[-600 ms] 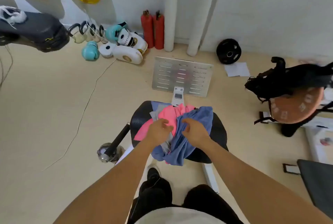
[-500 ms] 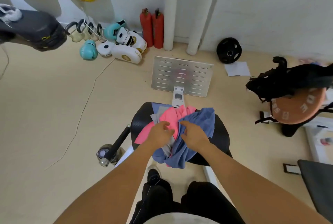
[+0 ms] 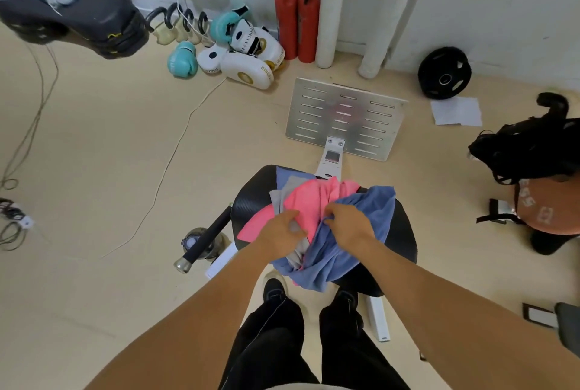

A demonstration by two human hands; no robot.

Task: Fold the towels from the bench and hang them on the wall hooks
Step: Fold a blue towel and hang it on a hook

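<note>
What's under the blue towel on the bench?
Under the blue towel lie a pink towel and a grey one, on the black bench seat. Anything deeper in the pile is covered.

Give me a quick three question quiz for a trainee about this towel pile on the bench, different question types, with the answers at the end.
1. True or false: the pink towel hangs on a wall hook.
2. Multiple choice: the right hand grips which towel? A) grey towel B) blue towel C) pink towel
3. Fill in: two red ____ stand against the wall behind the bench.

Key:
1. False; it lies in the pile on the bench, under the left hand.
2. B, the blue towel; the grey towel lies further left.
3. Fire extinguishers.
</note>
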